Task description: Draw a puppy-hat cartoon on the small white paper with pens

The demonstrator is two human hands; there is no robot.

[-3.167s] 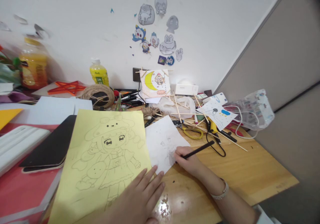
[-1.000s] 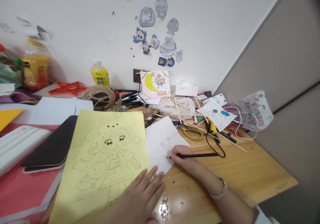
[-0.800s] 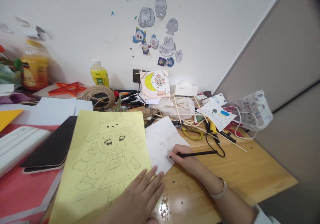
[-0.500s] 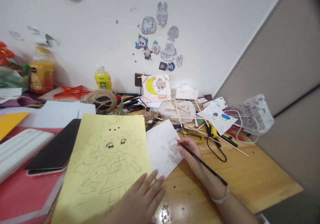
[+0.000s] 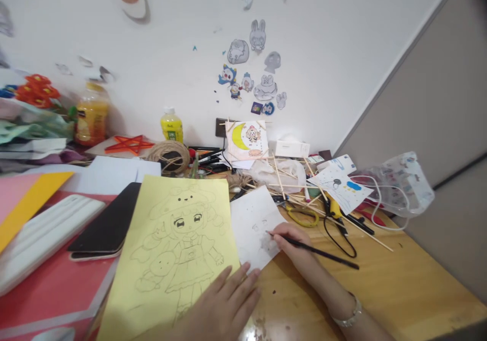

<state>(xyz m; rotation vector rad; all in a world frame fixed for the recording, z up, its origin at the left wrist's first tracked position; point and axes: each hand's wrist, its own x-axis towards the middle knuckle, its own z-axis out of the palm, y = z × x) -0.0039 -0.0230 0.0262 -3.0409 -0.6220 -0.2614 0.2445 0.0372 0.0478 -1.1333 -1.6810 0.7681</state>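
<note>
- While the black pencil (image 5: 327,253) is pinched between the thumb and fingers of the right hand (image 5: 294,245), its tip is held at the white sheet (image 5: 253,205), beside faint pencil marks (image 5: 261,225); whether the paper is touched cannot be told.
- The other end of the pencil is pointed to the near right, over the wooden table (image 5: 388,290).
- The left hand (image 5: 224,305) is laid flat, palm down, with its fingers slightly spread; the near right part of the yellow sheet (image 5: 124,300) is covered by it, and the near corner of the white sheet is reached by its fingertips.
- The white sheet is set at a slant just to the right of the yellow sheet, on which a figure in a large hat (image 5: 190,253) is drawn in outline.
- A pale bracelet (image 5: 350,313) is worn at the right wrist.
- On the left, a black flat device (image 5: 106,224) and a long white object (image 5: 49,242) are placed.
- On the far side, thin wooden sticks (image 5: 279,179) are strewn, and a coil of twine (image 5: 167,153) is set before a yellow bottle (image 5: 172,127).
</note>
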